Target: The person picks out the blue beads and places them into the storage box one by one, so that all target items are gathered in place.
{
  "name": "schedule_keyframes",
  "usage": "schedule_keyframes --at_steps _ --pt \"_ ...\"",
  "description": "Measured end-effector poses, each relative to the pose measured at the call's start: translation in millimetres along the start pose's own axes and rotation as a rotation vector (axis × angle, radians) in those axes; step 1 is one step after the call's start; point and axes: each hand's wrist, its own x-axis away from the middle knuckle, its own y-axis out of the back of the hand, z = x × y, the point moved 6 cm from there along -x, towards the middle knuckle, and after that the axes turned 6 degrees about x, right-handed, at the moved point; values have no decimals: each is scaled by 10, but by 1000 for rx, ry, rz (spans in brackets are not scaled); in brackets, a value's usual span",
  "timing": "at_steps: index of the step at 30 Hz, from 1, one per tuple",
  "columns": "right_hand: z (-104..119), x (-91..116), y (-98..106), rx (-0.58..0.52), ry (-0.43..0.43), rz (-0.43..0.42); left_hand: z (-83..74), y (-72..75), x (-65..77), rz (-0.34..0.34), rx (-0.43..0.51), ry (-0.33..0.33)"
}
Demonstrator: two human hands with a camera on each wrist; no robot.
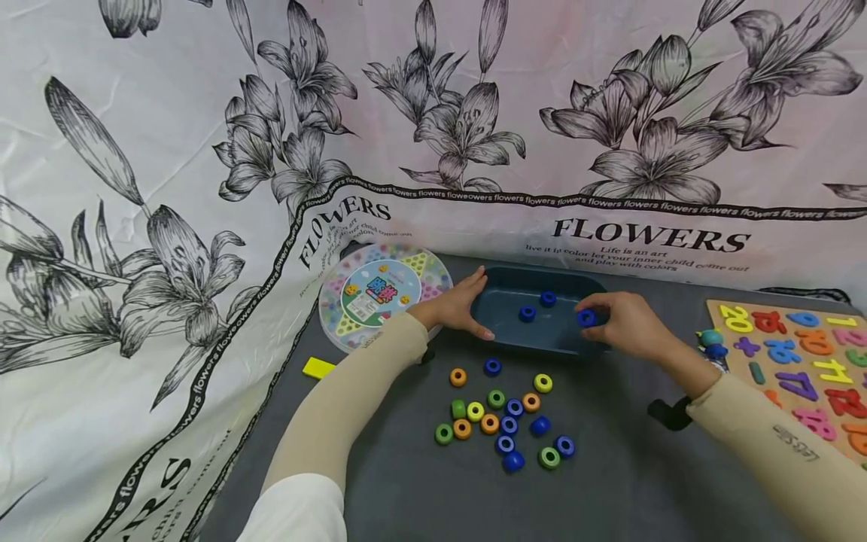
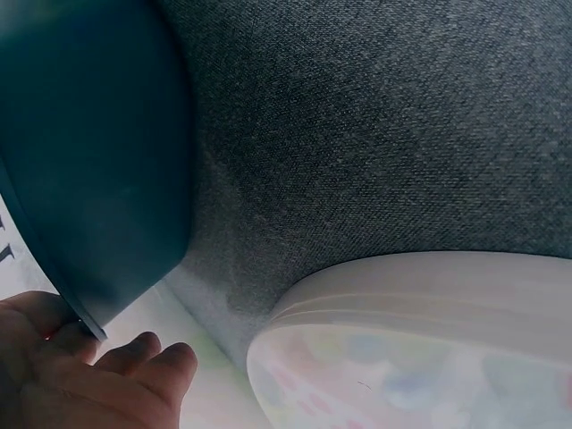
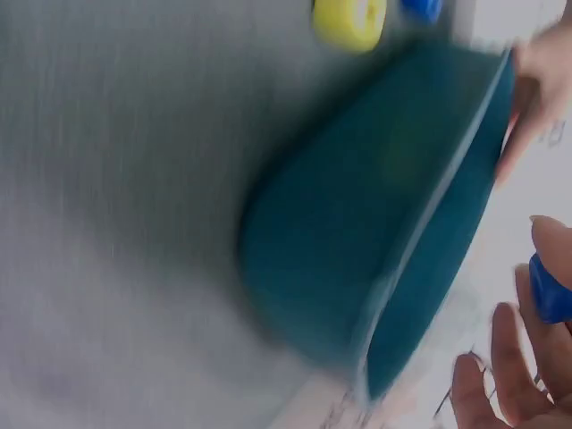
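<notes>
A dark blue-green tray [image 1: 501,340] stands at the back of the table with two blue beads [image 1: 527,314] inside it. My left hand [image 1: 455,305] holds the tray's left end, thumb at the near corner and fingers toward the far one. In the left wrist view, curled fingers [image 2: 147,362] touch the tray's rim. Over the tray's right end, my right hand [image 1: 630,325] pinches a blue bead [image 1: 585,318] between thumb and fingers. That bead [image 3: 550,290] is partly hidden by the thumb in the right wrist view.
Several loose blue, green, orange and yellow beads [image 1: 509,425] lie in front of the tray. A round patterned box [image 1: 352,331] and a yellow block [image 1: 317,368] are at left. A number puzzle board [image 1: 759,348] and a small blue-green figure [image 1: 713,342] are at right.
</notes>
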Motion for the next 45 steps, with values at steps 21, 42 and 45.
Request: schedule_keyframes --at_steps 21,42,45 --pt "-505 -457 327 104 -164 2 -26 2 19 -3 18 -16" --pt "-401 -447 200 57 -93 -14 23 -34 -1 -16 27 0" --pt "-326 -436 224 60 -51 -51 15 -20 -4 -23 35 -5"
